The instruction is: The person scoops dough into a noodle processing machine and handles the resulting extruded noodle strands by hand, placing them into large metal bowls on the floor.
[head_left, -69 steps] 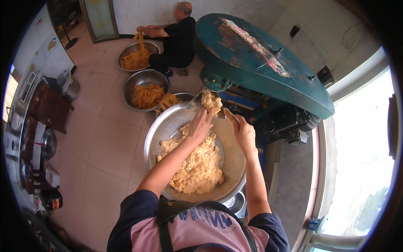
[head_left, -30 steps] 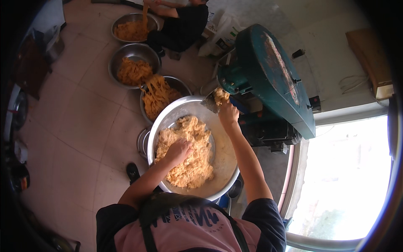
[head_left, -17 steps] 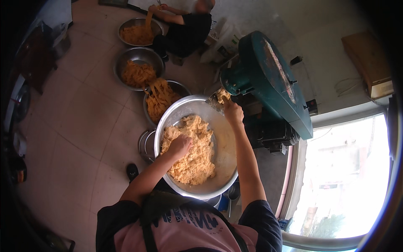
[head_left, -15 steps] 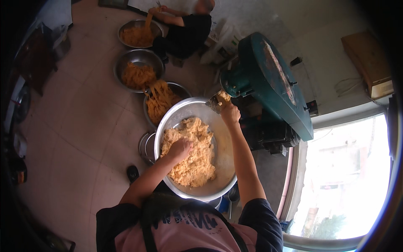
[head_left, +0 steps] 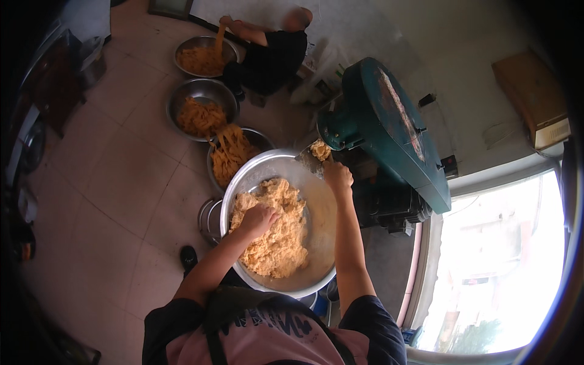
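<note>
A pale orange mass of crumbly dough (head_left: 277,237) fills much of a wide metal bowl (head_left: 325,252) in front of me. My left hand (head_left: 260,219) is closed, with its curled fingers in the upper part of the dough. At the bowl's far right rim, my right hand (head_left: 338,177) is closed beside a flat dark metal piece (head_left: 309,162). A small lump of dough (head_left: 320,149) lies just beyond its fingers, by the round mouth of a green machine (head_left: 398,125). Whether my right hand grips the flat piece or some dough is hidden.
Three metal basins holding orange strips (head_left: 204,118) stand in a row beyond the bowl. A person in dark clothes (head_left: 283,55) sits at the farthest basin, hands on a strip. A bright window (head_left: 493,267) is at right, and a tan box (head_left: 529,94) hangs above it.
The whole view has shifted slightly. My left hand stays in the dough and my right hand stays by the machine's mouth. The seated person's hands have moved a little.
</note>
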Demonstrator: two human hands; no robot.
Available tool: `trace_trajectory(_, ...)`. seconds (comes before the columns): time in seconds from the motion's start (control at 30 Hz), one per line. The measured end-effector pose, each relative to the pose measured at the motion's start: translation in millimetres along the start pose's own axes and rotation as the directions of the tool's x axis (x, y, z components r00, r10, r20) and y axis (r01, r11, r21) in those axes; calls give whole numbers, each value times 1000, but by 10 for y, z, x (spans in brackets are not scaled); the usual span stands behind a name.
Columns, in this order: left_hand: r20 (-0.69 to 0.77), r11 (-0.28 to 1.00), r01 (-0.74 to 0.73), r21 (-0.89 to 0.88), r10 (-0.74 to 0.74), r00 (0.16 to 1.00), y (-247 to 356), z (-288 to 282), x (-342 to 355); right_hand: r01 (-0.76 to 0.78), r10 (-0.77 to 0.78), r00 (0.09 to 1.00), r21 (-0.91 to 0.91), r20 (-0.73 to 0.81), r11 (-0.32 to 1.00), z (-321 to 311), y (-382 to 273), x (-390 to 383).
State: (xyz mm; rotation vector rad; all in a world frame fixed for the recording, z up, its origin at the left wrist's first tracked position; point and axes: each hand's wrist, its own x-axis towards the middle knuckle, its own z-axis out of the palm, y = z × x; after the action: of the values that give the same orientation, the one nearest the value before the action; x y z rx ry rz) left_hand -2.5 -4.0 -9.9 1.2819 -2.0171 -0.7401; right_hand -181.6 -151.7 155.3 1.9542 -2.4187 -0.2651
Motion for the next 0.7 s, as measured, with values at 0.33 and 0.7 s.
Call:
trace_trajectory(0.33, 28, 997, 72, -5, -72, 997, 103, -71, 82, 37, -40, 995, -31, -91, 999, 572, 137, 368)
trace_trajectory(0.7, 46, 999, 53, -8, -53, 998, 177, -54, 111, -4, 35, 988, 202, -149, 979, 582, 128, 342)
